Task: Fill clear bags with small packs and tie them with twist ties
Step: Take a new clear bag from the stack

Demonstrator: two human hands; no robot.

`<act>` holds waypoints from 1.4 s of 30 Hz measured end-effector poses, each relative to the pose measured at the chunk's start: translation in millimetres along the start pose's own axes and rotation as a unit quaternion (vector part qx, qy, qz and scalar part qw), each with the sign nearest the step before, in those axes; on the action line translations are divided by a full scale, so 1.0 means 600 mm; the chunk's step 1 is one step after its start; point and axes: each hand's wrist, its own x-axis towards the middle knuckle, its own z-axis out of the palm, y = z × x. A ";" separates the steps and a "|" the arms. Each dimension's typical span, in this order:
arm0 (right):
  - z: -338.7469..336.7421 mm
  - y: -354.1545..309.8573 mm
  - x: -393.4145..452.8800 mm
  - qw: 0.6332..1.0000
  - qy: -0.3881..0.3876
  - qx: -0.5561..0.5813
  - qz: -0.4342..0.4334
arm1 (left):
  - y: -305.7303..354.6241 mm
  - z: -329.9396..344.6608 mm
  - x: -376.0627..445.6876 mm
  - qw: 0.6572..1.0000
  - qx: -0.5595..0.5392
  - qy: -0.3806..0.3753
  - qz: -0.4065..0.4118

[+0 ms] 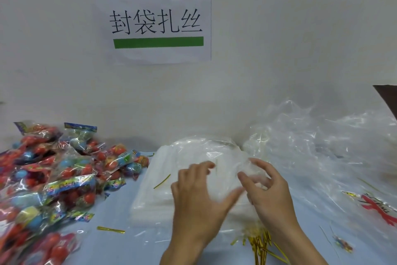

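Observation:
A flat stack of clear bags lies in the middle of the pale blue table. Above it my right hand pinches a thin clear bag between thumb and curled fingers. My left hand hovers beside it with curled fingers, its thumb stretched under the same film; motion blur hides the exact grip. Small packs of red and blue sweets are heaped at the left. A bundle of gold twist ties lies under my right wrist. One loose tie rests on the stack, another on the table.
Crumpled clear plastic is piled at the right against the wall. A wrapper with red print lies at the right edge. A paper sign hangs on the wall. A dark object pokes in at the far right.

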 end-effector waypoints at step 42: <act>0.049 0.009 -0.034 0.938 0.030 -0.245 -0.243 | -0.009 -0.016 0.006 0.978 -0.077 0.187 -0.044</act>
